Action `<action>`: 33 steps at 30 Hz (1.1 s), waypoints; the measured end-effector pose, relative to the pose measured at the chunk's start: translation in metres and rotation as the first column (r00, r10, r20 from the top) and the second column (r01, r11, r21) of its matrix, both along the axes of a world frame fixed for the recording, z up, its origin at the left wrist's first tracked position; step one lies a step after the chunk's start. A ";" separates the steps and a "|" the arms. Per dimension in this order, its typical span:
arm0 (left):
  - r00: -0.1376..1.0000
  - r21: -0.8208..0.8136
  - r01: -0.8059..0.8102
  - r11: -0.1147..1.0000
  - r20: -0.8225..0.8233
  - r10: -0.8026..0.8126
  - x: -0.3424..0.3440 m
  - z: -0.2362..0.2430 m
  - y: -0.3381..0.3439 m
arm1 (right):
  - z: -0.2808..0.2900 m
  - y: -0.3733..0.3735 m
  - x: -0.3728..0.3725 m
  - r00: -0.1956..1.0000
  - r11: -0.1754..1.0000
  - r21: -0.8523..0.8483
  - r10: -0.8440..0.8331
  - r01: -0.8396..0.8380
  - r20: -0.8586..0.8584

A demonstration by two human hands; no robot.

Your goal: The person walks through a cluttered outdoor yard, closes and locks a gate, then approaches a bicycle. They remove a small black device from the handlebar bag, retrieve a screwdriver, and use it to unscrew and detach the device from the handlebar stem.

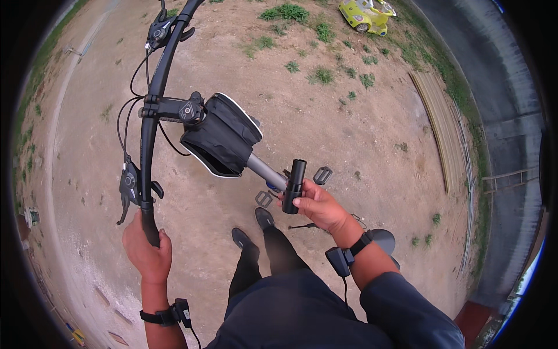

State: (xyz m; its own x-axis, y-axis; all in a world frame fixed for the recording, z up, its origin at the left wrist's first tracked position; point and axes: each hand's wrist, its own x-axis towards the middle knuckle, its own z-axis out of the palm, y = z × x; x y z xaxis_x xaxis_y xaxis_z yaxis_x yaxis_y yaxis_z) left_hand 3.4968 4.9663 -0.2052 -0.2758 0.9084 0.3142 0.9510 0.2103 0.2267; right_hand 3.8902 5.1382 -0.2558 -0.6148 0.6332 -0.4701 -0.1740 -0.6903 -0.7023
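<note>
Bicycle handlebar (152, 110) — left hand (148, 250) clenched on its grip, steadying; right hand (318, 206) grasping black tube (294, 186) upright at centre frame.

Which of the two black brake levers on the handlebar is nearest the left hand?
The near black brake lever, just above the left hand gripping the handlebar end; the other sits at the far end.

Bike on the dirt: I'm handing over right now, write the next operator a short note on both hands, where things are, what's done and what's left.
Left hand: closed on the near grip of the handlebar, steadying the bike.
Right hand: holds a black tube upright, beside the grey frame tube.
A black bag hangs on the frame behind the stem. Two pedals show below, above the dirt ground.
Done: the tube is in hand, not attached to anything.
Left: likely placing the tube; where it goes cannot be told.
</note>
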 end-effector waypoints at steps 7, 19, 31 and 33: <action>0.952 -0.316 -0.167 0.934 0.194 0.236 0.013 0.011 0.007 | 0.040 -0.016 0.031 0.992 0.991 0.062 -0.120 0.121 -0.031; 0.861 -0.401 -0.027 0.916 0.456 0.225 0.035 0.016 0.018 | 0.035 -0.019 -0.010 0.956 0.963 0.258 -0.001 -0.078 0.294; 0.830 -0.420 -0.049 0.906 0.487 0.271 0.028 0.019 0.015 | 0.004 0.051 -0.180 0.511 0.518 0.512 -0.159 -0.685 0.845; 0.817 -0.425 -0.049 0.904 0.504 0.281 0.029 0.022 0.016 | 0.002 0.056 -0.190 0.452 0.474 0.466 -0.151 -0.747 0.879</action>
State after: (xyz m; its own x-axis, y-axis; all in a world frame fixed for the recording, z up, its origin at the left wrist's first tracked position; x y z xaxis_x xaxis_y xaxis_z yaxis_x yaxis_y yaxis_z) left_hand 3.5259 4.9823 -0.1834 -0.4502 0.8451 -0.2883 0.6365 0.5302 0.5601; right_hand 3.7005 5.1946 -0.2535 -0.5220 0.8010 -0.2930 0.7793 0.3083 -0.5456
